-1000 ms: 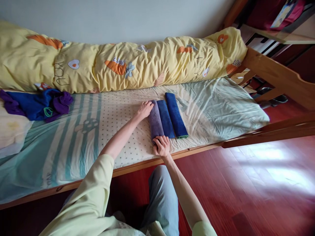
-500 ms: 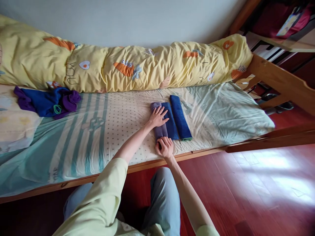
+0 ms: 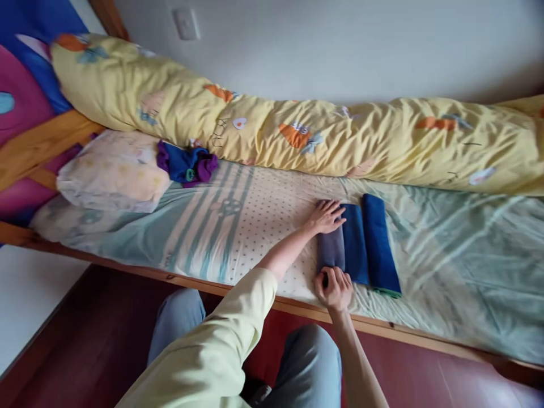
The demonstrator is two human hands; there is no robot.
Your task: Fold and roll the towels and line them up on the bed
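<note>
A greyish-purple folded cloth (image 3: 331,247) lies on the bed, its left side bare to the dotted sheet. Across its top end my left hand (image 3: 327,216) rests with fingers spread. My right hand (image 3: 335,287) is curled at the near end of the same cloth, fingers bent and closed on its edge. Touching that cloth on the right is a folded blue cloth (image 3: 355,243). A second, longer dark blue cloth (image 3: 379,243) with a green edge lies slightly apart from it. Far to the left sits a crumpled blue and purple cloth (image 3: 187,163).
A rolled yellow quilt (image 3: 263,133) runs along the wall. A pale pillow (image 3: 117,170) lies at the left end by the wooden bed frame (image 3: 46,148). The bed's wooden front rail (image 3: 382,331) passes just above my knees.
The view has swung left, bringing the pillow and the bed's left end into sight. Both hands remain on the greyish-purple cloth in nearly the same places.
</note>
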